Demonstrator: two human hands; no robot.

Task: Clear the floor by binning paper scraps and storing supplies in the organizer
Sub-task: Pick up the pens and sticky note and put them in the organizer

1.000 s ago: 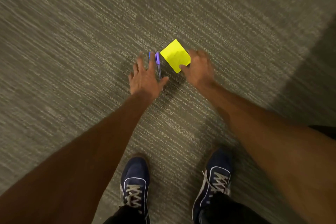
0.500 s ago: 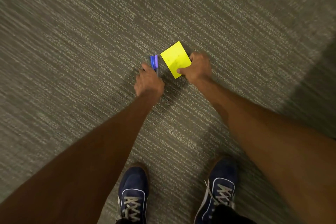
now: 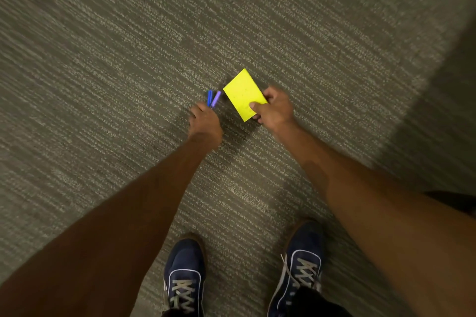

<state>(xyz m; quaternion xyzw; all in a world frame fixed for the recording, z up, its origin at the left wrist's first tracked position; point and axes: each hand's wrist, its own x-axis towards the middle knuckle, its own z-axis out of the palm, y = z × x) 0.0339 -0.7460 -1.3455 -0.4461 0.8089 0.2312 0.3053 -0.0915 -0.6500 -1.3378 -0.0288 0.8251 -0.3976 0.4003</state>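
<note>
Gripping two pens (image 3: 213, 98) in a closed fist, the left hand (image 3: 204, 125) sits mid-frame. Just right, the right hand (image 3: 274, 110) pinches a yellow sticky pad (image 3: 243, 92), its long axis running upper left to lower right.

Floor (image 3: 108, 64): carpet, low-pile woven textile, grey-beige ribbed streaks, matt, rough-looking; darker shaded patch at far right. Yellow pad (image 3: 243, 92): paper, flat, matt, bright, smooth face with faint specks, edge looks like stacked sheets. Blue pen (image 3: 209, 97) and purple pen (image 3: 216, 98): plastic by the look, smooth, slight sheen; blur hides detail. Left shoe (image 3: 185, 267) and right shoe (image 3: 305, 249): navy cloth or suede-like upper, matt, pale stitched trim lines, grey woven fabric laces, flat and dull. Dark trouser cloth at the bottom edge, matt, weave too dim to tell.
</note>
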